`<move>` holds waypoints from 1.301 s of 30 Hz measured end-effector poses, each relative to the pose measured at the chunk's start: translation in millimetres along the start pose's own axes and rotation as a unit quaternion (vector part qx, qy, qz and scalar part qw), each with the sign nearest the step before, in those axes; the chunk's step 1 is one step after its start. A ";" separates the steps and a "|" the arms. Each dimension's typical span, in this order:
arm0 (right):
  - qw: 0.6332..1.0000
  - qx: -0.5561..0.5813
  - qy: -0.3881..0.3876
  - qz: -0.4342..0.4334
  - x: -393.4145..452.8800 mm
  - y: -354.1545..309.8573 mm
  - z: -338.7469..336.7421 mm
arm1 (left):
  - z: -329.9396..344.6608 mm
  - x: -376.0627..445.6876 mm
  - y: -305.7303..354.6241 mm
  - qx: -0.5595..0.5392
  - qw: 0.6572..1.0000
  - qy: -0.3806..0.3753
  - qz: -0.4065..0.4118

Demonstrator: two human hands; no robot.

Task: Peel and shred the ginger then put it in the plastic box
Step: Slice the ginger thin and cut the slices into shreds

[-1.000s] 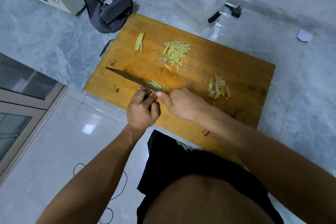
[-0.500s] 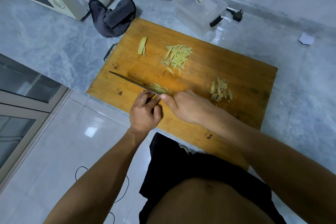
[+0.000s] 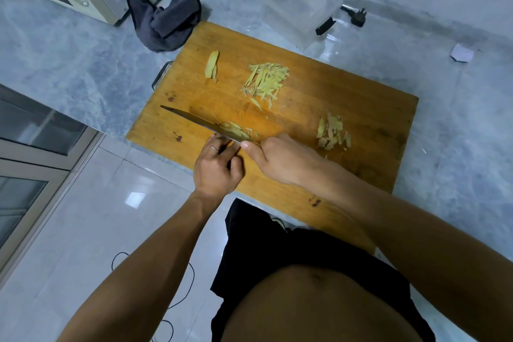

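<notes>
Left hand: the left hand is curled around the handle of a knife at the near edge of the chopping board; a ring shows on 1 finger.
Right hand: the right hand lies just beside the left, its thumb stretched to the base of the blade and its other fingers bent down onto the ginger being cut; how they grip it is hidden.
Knife: the blade lies low over the board, tip toward the board's left edge, with thin strips lying against its far side.
Shredded ginger: a pile of fine strips sits near the middle of the board, toward the far edge.
Other ginger: 1 larger slice lies near the far-left corner; a heap of scraps lies right of the hands.
Plastic box: the clear plastic box stands on the worktop just beyond the board's far edge.
Worktop: a dark cloth is bunched off the board's far-left corner.
</notes>
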State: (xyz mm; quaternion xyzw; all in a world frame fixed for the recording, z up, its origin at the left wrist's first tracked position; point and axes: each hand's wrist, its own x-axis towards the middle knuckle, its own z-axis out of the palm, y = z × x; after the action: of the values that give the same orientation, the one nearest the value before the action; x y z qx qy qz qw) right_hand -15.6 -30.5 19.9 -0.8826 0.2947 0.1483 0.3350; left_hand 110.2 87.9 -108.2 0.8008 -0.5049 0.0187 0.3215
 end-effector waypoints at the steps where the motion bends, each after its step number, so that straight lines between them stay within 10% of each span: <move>1: 1.000 0.004 0.003 0.003 1.5 -0.8 1.7 | -0.3 -0.7 0.1 -0.001 1.000 -0.005 0.002; 39: 0.991 0.135 -0.008 0.023 29.7 21.2 -10.9 | -11.2 -2.2 23.5 0.008 0.995 -0.058 -0.086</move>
State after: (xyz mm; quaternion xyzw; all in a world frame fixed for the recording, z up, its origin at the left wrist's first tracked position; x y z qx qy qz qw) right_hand -4.8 -63.2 3.5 -0.8210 0.3298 0.1218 0.4499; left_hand 93.1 89.0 -88.4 0.8434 -0.4523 -0.0516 0.2853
